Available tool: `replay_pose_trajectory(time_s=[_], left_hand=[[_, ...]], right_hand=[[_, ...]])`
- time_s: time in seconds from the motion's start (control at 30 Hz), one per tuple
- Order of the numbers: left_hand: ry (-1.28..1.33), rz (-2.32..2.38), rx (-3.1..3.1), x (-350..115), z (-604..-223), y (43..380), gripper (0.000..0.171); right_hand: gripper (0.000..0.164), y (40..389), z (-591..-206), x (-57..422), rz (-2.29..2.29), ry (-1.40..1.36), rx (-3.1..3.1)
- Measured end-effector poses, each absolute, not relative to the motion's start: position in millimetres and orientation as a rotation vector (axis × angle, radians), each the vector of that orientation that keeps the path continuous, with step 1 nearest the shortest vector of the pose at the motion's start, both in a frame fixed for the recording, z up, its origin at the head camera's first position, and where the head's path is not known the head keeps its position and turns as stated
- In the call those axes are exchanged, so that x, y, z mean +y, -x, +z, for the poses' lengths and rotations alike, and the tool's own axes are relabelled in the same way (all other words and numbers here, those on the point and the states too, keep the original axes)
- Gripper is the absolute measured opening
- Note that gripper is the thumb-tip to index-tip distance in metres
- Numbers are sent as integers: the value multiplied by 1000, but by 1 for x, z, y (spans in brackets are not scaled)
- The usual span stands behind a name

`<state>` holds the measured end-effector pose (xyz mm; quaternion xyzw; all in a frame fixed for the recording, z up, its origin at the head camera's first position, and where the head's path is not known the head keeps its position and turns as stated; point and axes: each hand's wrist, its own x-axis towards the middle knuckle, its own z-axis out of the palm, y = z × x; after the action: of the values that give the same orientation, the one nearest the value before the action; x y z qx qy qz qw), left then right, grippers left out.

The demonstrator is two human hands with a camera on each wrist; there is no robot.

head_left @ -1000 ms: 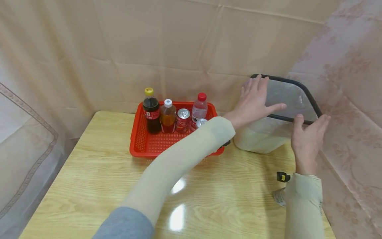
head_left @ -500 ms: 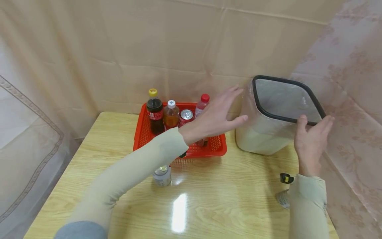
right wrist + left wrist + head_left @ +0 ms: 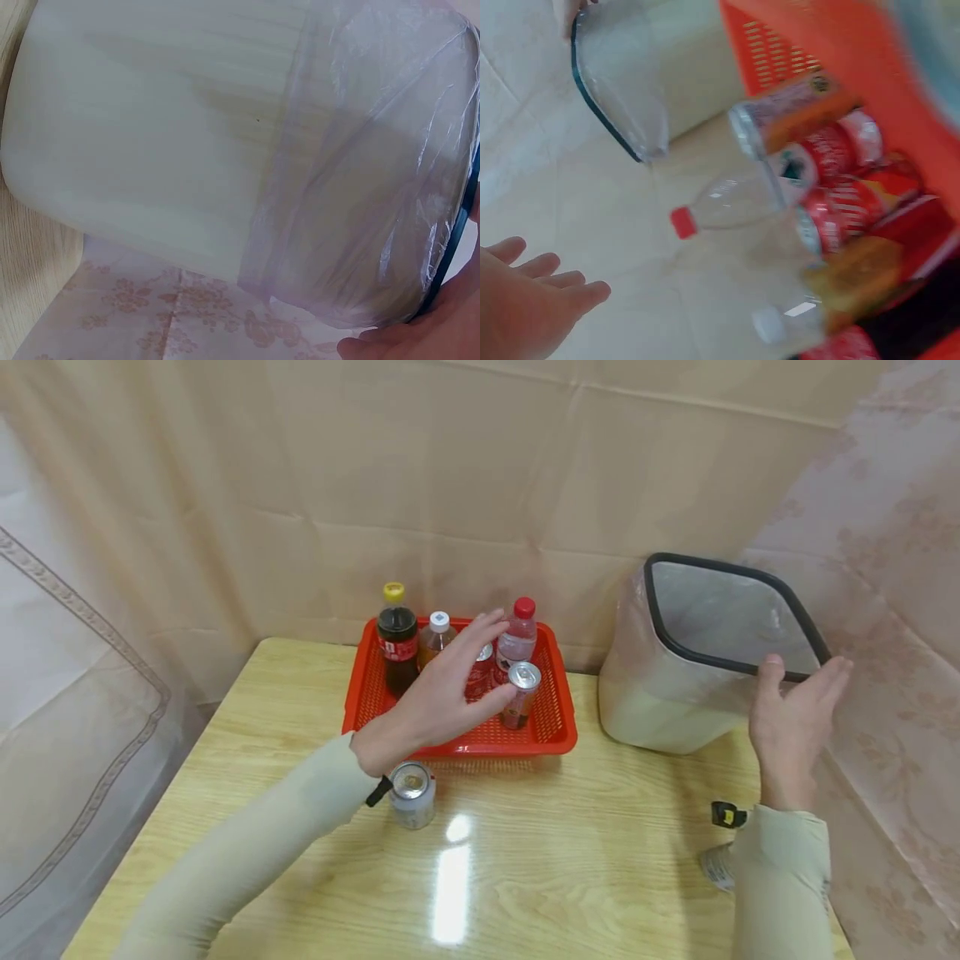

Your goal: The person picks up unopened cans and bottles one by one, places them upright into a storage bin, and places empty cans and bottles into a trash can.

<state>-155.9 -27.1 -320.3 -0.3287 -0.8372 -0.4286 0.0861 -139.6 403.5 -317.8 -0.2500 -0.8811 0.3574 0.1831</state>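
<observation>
My left hand (image 3: 442, 689) hovers over the red basket (image 3: 551, 745), fingers straight and thumb apart, holding nothing. In the basket stand a dark cola bottle (image 3: 397, 647) with a yellow cap, an amber drink bottle (image 3: 859, 277) with a white cap, a clear red-capped bottle (image 3: 517, 639) and several cans, among them an orange-sided can (image 3: 799, 112). The left hand partly hides them in the head view. My right hand (image 3: 797, 727) rests at the near right corner of a pale trash bin (image 3: 660, 710), fingers extended at its black rim ring (image 3: 454, 232). A clear liner bag (image 3: 375, 165) covers the bin's upper part.
A silver-topped can (image 3: 412, 795) stands on the wooden table (image 3: 570, 860) in front of the basket. Another can (image 3: 717, 867) is partly hidden by the right sleeve (image 3: 783, 885). A beige curtain (image 3: 450, 485) hangs behind, and a floral cloth (image 3: 885, 760) at the right.
My left hand has left the bin's rim and moved left to above the basket, uncovering the can in front of the basket. The right hand stays at the bin's corner.
</observation>
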Motion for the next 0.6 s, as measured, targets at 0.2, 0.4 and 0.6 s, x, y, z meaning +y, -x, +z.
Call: replay_pose_trajectory(time_s=[0.2, 0.4, 0.6], left_hand=[[899, -1267, -2510, -58, -347, 142, 74], [815, -1313, -2529, -78, -369, 128, 74], [743, -1339, -2421, -99, -386, 119, 69]], right_hand=[[88, 140, -317, 405, 981, 675, -2479], [88, 136, -321, 400, 949, 602, -2369], [96, 130, -331, 382, 893, 417, -2233]])
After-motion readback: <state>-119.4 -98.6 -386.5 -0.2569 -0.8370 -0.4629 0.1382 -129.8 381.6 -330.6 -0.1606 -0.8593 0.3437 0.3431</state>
